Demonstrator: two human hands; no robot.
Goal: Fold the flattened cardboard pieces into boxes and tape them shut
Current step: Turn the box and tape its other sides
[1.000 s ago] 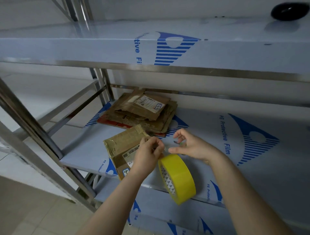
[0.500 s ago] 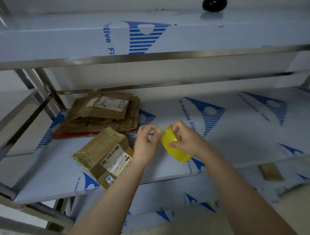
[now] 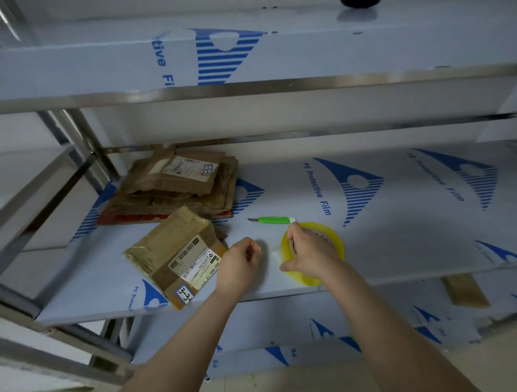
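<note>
A small brown cardboard box (image 3: 179, 254) with shipping labels lies on the middle shelf (image 3: 391, 223), left of my hands. Behind it sits a stack of flattened cardboard pieces (image 3: 179, 184). My right hand (image 3: 310, 251) grips the yellow tape roll (image 3: 333, 240), which rests on the shelf near its front edge. My left hand (image 3: 242, 261) is just left of the roll with its fingers pinched. A faint clear tape strip (image 3: 274, 249) seems to run from the roll to those fingers. A green utility knife (image 3: 275, 220) lies on the shelf just behind the roll.
The upper shelf's steel edge (image 3: 251, 89) overhangs the work area, with a black object (image 3: 355, 2) on top. Steel posts (image 3: 84, 145) stand at the left. On the lower shelf at the right lies a brown cardboard piece (image 3: 464, 291).
The tape roll went from hanging in front of the shelf to resting on it under my right hand. My left hand left the box. The view shifted right, and the green knife now shows.
</note>
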